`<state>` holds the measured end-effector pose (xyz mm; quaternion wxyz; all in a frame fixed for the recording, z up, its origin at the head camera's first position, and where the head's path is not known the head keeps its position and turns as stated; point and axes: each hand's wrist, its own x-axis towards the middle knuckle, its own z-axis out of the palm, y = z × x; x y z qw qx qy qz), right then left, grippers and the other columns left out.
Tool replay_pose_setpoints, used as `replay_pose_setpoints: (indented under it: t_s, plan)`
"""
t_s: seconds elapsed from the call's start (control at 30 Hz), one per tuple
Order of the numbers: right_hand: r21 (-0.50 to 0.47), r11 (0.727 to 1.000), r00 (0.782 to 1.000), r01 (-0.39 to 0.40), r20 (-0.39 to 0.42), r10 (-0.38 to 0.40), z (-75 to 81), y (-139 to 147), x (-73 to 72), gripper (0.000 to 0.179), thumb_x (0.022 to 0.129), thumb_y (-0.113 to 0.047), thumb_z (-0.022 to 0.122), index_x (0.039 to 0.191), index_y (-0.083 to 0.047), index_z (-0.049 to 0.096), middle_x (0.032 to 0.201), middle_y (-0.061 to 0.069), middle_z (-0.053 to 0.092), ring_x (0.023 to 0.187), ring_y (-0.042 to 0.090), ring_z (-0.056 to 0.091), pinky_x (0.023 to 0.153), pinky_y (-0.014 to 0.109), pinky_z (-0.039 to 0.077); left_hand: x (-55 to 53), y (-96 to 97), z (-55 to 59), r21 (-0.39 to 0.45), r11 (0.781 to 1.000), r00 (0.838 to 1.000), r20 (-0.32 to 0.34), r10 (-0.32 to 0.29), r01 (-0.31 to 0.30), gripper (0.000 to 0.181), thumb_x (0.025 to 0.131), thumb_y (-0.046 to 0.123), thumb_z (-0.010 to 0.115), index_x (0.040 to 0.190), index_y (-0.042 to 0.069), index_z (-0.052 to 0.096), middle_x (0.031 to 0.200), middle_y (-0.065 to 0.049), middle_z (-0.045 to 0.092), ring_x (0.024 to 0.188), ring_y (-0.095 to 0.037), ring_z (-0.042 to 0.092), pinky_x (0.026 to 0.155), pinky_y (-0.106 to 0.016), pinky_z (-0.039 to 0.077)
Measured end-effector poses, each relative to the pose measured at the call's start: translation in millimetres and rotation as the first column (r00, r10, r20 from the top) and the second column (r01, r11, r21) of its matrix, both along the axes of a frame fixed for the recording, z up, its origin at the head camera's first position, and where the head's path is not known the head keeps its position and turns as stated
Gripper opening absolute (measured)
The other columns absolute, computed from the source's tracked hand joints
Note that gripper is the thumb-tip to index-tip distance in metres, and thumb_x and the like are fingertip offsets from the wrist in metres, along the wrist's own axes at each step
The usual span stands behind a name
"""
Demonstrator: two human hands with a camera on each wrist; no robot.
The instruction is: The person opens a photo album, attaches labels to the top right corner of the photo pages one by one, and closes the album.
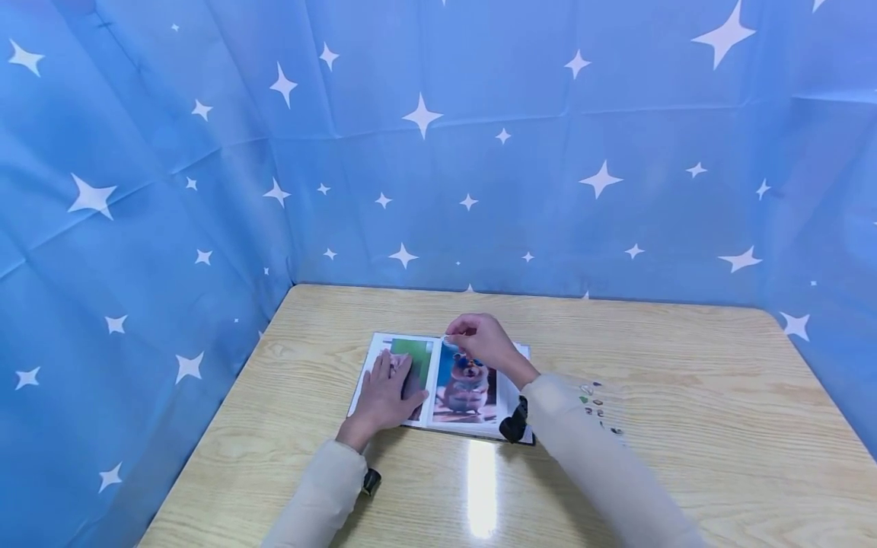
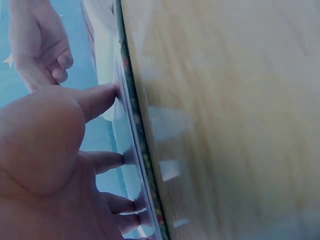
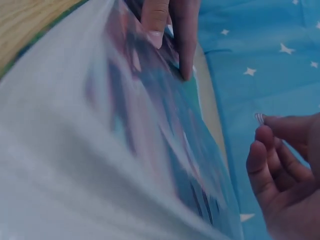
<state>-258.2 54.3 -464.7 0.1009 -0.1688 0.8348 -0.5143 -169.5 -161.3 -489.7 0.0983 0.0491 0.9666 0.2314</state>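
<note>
An open photo album (image 1: pixel 430 411) lies on the table, one picture in each page sleeve. My left hand (image 1: pixel 384 396) rests with spread fingers on the left page, over a picture with a green background (image 1: pixel 411 348). In the left wrist view its fingertips (image 2: pixel 116 159) touch the page. Above the top of the right page is my right hand (image 1: pixel 479 339), its thumb and forefinger pinching a small striped piece, perhaps a sticker (image 3: pixel 259 118). Below that hand is a picture of a furry animal with coloured glasses (image 1: pixel 466 392), partly covered by the fingers.
Right of the album, partly behind my right sleeve (image 1: pixel 582 434), lies a clear sheet with several small stickers (image 1: pixel 598 403). The wooden table (image 1: pixel 719 380) reaches back to a blue curtain with white stars (image 1: pixel 521 175). A bright light reflection (image 1: pixel 482 487) shows in front of the album.
</note>
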Motion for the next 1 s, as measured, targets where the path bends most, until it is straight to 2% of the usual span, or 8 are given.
replay_pose_setpoints:
  t_s: [0.3, 0.5, 0.7, 0.87, 1.0]
  plan:
    - [0.057, 0.998, 0.999, -0.003, 0.033, 0.001, 0.6, -26.9, -12.9, 0.008, 0.097, -0.012, 0.064, 0.096, -0.009, 0.071, 0.094, 0.014, 0.069, 0.069, 0.027, 0.065, 0.055, 0.032, 0.054, -1.3, 0.2, 2.3, -0.063, 0.998, 0.999, 0.036, -0.013, 0.015, 0.074, 0.098, 0.05, 0.054, 0.156, 0.01, 0.03, 0.162, -0.028, 0.008, 0.151, -0.043, 0.006, 0.118, -0.063, 0.011]
    - [0.076, 0.997, 0.998, 0.017, 0.067, -0.022, -6.4, -37.9, -16.9, 0.008, 0.097, -0.01, 0.063, 0.094, -0.009, 0.07, 0.09, 0.015, 0.069, 0.054, 0.019, 0.058, 0.049, 0.029, 0.05, -2.6, 1.6, 4.1, -0.12, 0.992, 0.998, 0.056, -0.033, 0.04, 0.075, 0.099, 0.052, 0.051, 0.157, 0.01, 0.029, 0.162, -0.029, 0.009, 0.151, -0.043, 0.006, 0.117, -0.064, 0.014]
    - [0.102, 0.994, 0.997, 0.045, 0.052, -0.05, -16.9, -42.7, -19.9, 0.005, 0.095, -0.009, 0.066, 0.093, -0.007, 0.07, 0.082, 0.01, 0.069, 0.049, 0.015, 0.055, 0.047, 0.028, 0.047, -4.4, 2.9, 6.0, -0.174, 0.983, 0.996, 0.075, -0.043, 0.056, 0.075, 0.1, 0.052, 0.048, 0.157, 0.01, 0.027, 0.162, -0.029, 0.009, 0.151, -0.043, 0.007, 0.118, -0.063, 0.016]
    - [0.125, 0.989, 0.996, 0.073, 0.035, -0.078, -23.5, -46.9, -22.2, 0.004, 0.091, -0.008, 0.07, 0.091, -0.005, 0.071, 0.078, 0.005, 0.068, 0.05, 0.014, 0.055, 0.05, 0.026, 0.047, -4.7, 5.1, 6.5, -0.197, 0.979, 0.995, 0.093, -0.041, 0.058, 0.075, 0.1, 0.053, 0.047, 0.158, 0.011, 0.026, 0.162, -0.029, 0.008, 0.151, -0.043, 0.007, 0.118, -0.063, 0.016]
    - [0.142, 0.985, 0.994, 0.096, 0.029, -0.101, -25.2, -51.0, -23.0, 0.002, 0.089, -0.007, 0.072, 0.089, -0.006, 0.072, 0.077, 0.003, 0.068, 0.06, 0.014, 0.058, 0.057, 0.026, 0.049, -5.5, 6.5, 6.5, -0.214, 0.975, 0.994, 0.1, -0.035, 0.056, 0.075, 0.1, 0.054, 0.047, 0.158, 0.012, 0.025, 0.162, -0.028, 0.007, 0.151, -0.043, 0.007, 0.118, -0.062, 0.016]
